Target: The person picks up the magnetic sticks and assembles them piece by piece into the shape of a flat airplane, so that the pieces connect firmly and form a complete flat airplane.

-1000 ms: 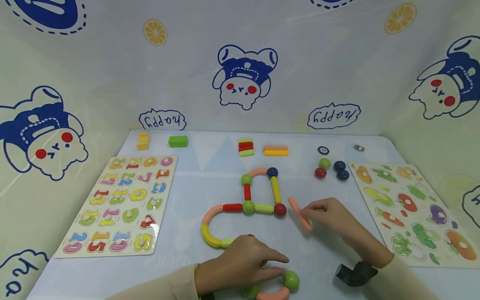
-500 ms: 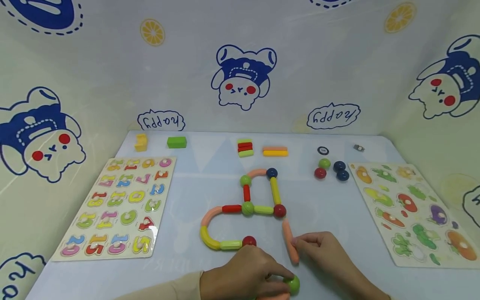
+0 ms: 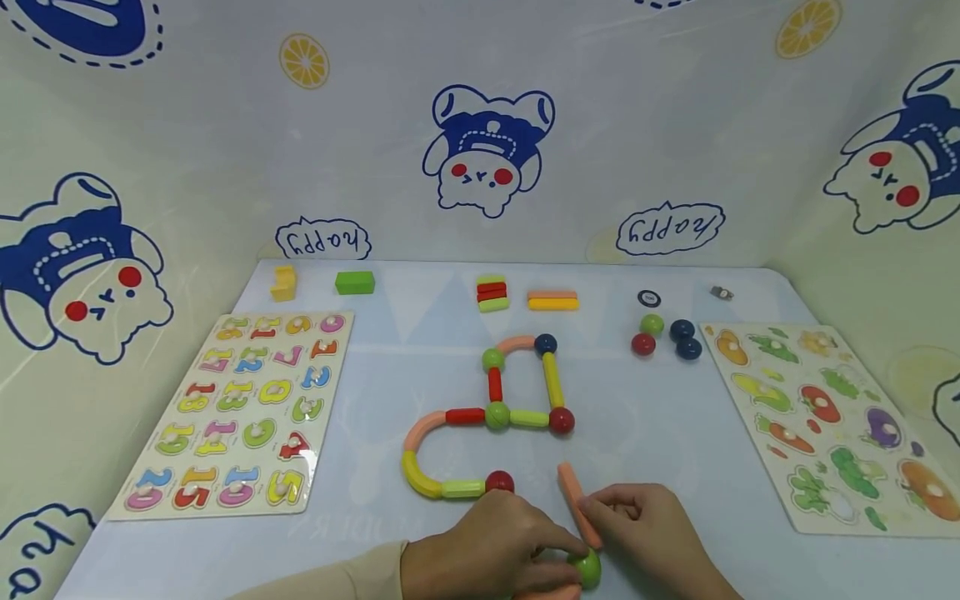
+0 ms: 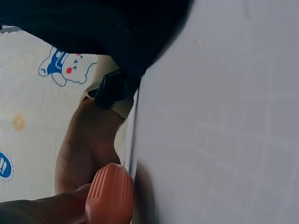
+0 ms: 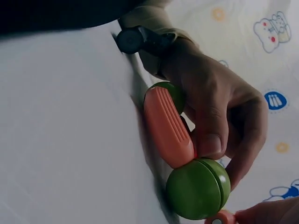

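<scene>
My left hand is low in the middle of the head view, its fingertips holding a green ball. In the right wrist view a ridged salmon curved piece meets that ball, and a second green ball shows behind it. My right hand pinches a salmon stick between thumb and fingers; the stick's near end is right at the green ball. Partly covered by my left hand is a red ball. A salmon piece appears large in the left wrist view.
Ahead lies a shape of joined rods and balls, including a red corner ball and a yellow curved piece. A number puzzle board is left, a vegetable puzzle board right. Loose navy balls and small blocks lie farther back.
My right hand has brought the salmon stick toward me, from beside the red corner ball to the green ball. My left hand's fingertips have closed onto the green ball.
</scene>
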Available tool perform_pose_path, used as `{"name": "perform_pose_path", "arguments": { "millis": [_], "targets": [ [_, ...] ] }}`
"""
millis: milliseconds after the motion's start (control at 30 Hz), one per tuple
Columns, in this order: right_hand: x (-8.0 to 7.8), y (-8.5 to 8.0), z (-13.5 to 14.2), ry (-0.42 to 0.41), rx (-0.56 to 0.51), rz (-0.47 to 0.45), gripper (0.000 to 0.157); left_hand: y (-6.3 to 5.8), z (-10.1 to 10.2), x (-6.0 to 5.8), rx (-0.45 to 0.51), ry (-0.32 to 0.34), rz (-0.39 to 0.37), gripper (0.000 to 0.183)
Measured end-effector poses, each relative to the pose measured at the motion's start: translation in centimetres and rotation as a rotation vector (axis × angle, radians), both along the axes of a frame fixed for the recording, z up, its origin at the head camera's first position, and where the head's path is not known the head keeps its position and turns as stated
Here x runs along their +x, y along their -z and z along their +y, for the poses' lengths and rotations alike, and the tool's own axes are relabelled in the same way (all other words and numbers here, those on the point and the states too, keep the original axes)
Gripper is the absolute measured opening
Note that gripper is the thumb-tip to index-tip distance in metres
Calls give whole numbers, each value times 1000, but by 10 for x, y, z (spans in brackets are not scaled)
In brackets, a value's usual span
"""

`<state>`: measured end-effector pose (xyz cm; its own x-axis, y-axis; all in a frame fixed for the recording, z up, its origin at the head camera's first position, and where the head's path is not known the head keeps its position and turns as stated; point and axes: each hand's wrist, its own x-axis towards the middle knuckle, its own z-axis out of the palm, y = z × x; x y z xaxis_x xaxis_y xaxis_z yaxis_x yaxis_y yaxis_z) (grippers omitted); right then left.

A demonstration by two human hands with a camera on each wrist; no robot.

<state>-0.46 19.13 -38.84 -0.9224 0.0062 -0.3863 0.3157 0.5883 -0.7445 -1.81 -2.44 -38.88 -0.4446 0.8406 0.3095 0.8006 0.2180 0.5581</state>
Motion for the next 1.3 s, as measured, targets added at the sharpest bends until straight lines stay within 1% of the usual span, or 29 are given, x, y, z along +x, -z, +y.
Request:
{"name": "perform_pose_path", "arguments": {
  "millis": [133,267,400,467,533,600,667,733,800,900,1000,1067,1133,1200,1267,1300],
  "targets": [
    [-1,0,-2,69,-56,3,33,-1,0,0,11,-1,15,19],
    [-1,-1,-7,118,-90,-29,34,-1,0,1,20,9,-13,21],
    [2,-2,-9,108,-55,-81,38,0,0,1,31,21,-46,22],
    [2,-2,-9,100,-49,-104,39,1,1,2,35,21,-43,21],
    [2,-2,-7,72,-52,-113,39,1,1,1,37,19,-34,20],
    [0,-3,-4,31,-53,-102,37,1,1,1,34,20,-28,20],
    [-3,-3,-1,-13,-42,-74,37,1,1,1,27,19,-13,20],
    [-8,-4,1,-53,-17,-46,37,1,0,1,17,20,-13,20],
    [-13,-4,2,-72,-11,-19,38,2,0,0,8,21,-8,20],
    [-21,-2,4,-141,-41,18,41,2,0,0,2,21,-8,22],
    [-27,0,6,-210,-90,42,38,3,1,0,13,24,-12,23],
    [-29,1,7,-238,-95,56,35,2,1,0,27,34,-25,24],
    [-29,1,7,-249,-95,66,32,1,0,-1,34,33,12,23],
    [-30,1,8,-259,-95,78,30,-3,-2,-5,37,18,60,21],
    [-30,1,8,-266,-98,87,29,-8,-6,-11,32,-18,94,20],
    [-30,1,8,-268,-103,88,29,-11,-8,-15,22,-46,108,20]
  ]
}}
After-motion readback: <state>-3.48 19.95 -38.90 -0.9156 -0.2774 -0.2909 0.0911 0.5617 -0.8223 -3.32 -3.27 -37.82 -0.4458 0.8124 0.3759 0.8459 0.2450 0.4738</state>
